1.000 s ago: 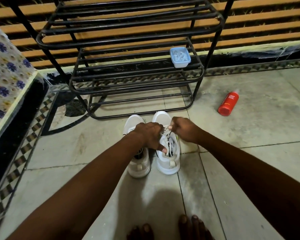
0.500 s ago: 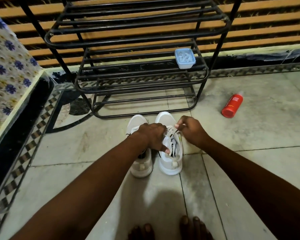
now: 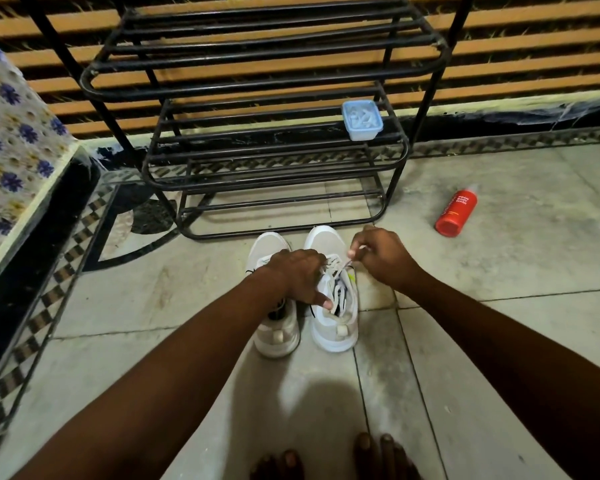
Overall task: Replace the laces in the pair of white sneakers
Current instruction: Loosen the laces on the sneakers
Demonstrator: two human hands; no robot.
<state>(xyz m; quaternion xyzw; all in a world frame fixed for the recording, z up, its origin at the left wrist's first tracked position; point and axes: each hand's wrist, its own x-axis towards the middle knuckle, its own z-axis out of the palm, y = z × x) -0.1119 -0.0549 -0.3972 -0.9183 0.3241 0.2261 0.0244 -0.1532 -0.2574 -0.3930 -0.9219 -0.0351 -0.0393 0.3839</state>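
Head camera sees two white sneakers (image 3: 275,336) on the grey tile floor (image 3: 499,271). Left hand (image 3: 297,275) grips the right-side sneaker (image 3: 334,336); right hand (image 3: 381,258) pinches its white lace (image 3: 343,265). Red plastic bottle (image 3: 456,213) says "FOAM BODY WASH".

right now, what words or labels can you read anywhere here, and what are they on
"FOAM BODY WASH": white print on the red bottle lying on the floor.
Smaller print along the same bottle: too small to read.
White sneakers, blue container on the rack: no readable text.
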